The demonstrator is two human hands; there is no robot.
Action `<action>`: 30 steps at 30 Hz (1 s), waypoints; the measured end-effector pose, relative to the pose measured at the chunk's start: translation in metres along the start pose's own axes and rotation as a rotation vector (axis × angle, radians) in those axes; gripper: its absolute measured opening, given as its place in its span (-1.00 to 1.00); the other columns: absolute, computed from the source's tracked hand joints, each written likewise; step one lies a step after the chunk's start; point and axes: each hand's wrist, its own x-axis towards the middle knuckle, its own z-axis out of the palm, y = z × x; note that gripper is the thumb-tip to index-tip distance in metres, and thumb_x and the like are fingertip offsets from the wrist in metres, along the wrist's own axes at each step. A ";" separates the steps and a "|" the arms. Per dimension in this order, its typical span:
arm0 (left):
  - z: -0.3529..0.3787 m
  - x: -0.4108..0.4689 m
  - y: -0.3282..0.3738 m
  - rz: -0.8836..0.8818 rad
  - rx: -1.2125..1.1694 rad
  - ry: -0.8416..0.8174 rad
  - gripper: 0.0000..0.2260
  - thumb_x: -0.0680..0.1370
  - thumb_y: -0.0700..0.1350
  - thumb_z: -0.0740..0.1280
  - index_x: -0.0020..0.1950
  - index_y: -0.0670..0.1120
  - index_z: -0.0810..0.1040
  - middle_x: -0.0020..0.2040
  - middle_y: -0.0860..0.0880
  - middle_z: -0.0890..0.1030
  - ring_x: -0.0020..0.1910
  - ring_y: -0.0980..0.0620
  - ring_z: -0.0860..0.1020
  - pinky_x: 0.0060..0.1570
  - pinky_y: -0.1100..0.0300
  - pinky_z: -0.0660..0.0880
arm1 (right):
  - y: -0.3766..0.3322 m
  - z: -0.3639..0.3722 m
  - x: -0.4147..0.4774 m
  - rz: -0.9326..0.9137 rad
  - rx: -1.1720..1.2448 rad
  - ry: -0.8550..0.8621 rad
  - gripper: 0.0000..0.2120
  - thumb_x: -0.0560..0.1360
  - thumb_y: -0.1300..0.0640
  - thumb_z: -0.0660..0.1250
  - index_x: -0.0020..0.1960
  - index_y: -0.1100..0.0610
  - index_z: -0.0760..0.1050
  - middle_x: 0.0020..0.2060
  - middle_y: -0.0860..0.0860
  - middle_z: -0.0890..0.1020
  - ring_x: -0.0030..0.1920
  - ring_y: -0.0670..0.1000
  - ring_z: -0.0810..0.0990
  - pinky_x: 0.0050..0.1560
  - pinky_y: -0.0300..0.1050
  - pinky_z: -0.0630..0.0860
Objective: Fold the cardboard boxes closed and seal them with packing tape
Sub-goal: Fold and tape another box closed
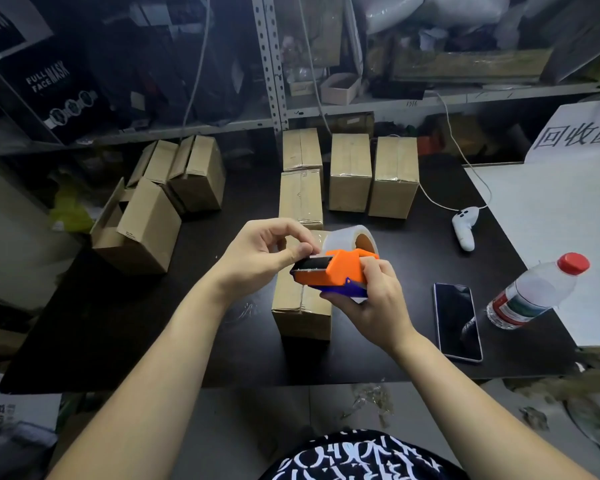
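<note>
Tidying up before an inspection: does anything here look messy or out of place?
Yes. The unsealed boxes at the left of the table lean against one another with flaps open, unlike the taped boxes standing in rows. Crumpled clear scraps litter the floor by the table's near edge.

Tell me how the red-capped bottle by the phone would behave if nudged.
The bottle stands tall and narrow, so it would probably tip; round-bodied, it would likely roll afterwards. Its clear plastic probably flexes under a squeeze.
</note>
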 end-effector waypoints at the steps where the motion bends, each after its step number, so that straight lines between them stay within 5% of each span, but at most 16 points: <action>1: 0.001 -0.001 0.001 0.004 0.006 0.023 -0.86 0.64 -0.13 0.38 0.06 -0.18 0.68 0.02 -0.11 0.71 0.10 -0.20 0.65 0.08 -0.17 0.65 | -0.001 0.000 0.000 0.019 0.017 -0.006 -0.48 0.42 -0.29 0.41 0.11 0.04 0.33 -0.05 0.06 0.62 -0.03 -0.12 0.42 -0.09 -0.43 0.29; 4: 0.005 0.000 0.005 0.002 0.041 0.089 -0.88 0.63 -0.10 0.37 0.04 -0.13 0.67 -0.03 -0.04 0.72 0.05 -0.13 0.67 0.04 -0.03 0.68 | -0.003 0.000 0.002 0.049 0.069 -0.023 -0.51 0.42 -0.27 0.40 0.11 0.04 0.35 -0.03 -0.12 0.48 -0.07 -0.16 0.38 -0.17 -0.43 0.28; 10: 0.008 0.000 0.007 -0.052 0.016 0.042 -0.91 0.64 -0.13 0.37 0.13 -0.04 0.62 -0.02 0.00 0.70 0.08 -0.04 0.67 0.05 0.07 0.67 | 0.002 -0.004 0.002 0.141 0.154 -0.103 -0.51 0.44 -0.29 0.39 0.11 0.09 0.44 0.00 -0.15 0.50 -0.06 -0.24 0.44 -0.14 -0.46 0.40; 15: 0.003 0.007 0.006 -0.119 -0.061 -0.009 -0.38 0.57 -0.28 0.46 0.59 -0.11 0.33 -0.05 -0.09 0.68 0.04 -0.05 0.68 0.05 0.02 0.67 | 0.003 -0.004 0.002 0.123 0.152 -0.117 -0.49 0.45 -0.28 0.39 0.08 0.15 0.47 -0.04 -0.18 0.48 -0.09 -0.22 0.46 -0.12 -0.48 0.40; 20: 0.001 0.012 0.007 -0.105 0.116 0.026 -0.89 0.58 -0.22 0.48 0.09 -0.13 0.74 -0.08 -0.01 0.72 0.00 -0.06 0.70 -0.03 -0.04 0.69 | 0.002 -0.001 0.001 0.110 0.132 -0.112 -0.47 0.46 -0.28 0.38 0.09 0.19 0.49 -0.03 -0.16 0.49 -0.10 -0.26 0.44 -0.11 -0.49 0.40; 26: 0.009 0.003 0.004 -0.011 0.035 0.121 -0.95 0.58 -0.23 0.47 -0.01 -0.10 0.71 -0.11 0.05 0.66 0.02 -0.10 0.67 -0.07 0.06 0.68 | 0.006 -0.002 0.007 0.148 0.147 -0.181 -0.43 0.45 -0.43 0.33 0.06 0.08 0.43 -0.10 -0.24 0.49 -0.11 -0.18 0.47 -0.13 -0.34 0.37; 30: 0.026 0.004 0.005 0.050 -0.041 0.216 -0.94 0.58 -0.28 0.44 -0.01 -0.16 0.70 -0.13 0.06 0.62 -0.04 -0.07 0.66 -0.09 0.07 0.66 | 0.014 -0.006 0.012 0.211 0.210 -0.199 -0.53 0.44 -0.34 0.38 -0.05 0.06 0.40 -0.19 -0.22 0.51 -0.13 -0.16 0.49 -0.17 -0.38 0.36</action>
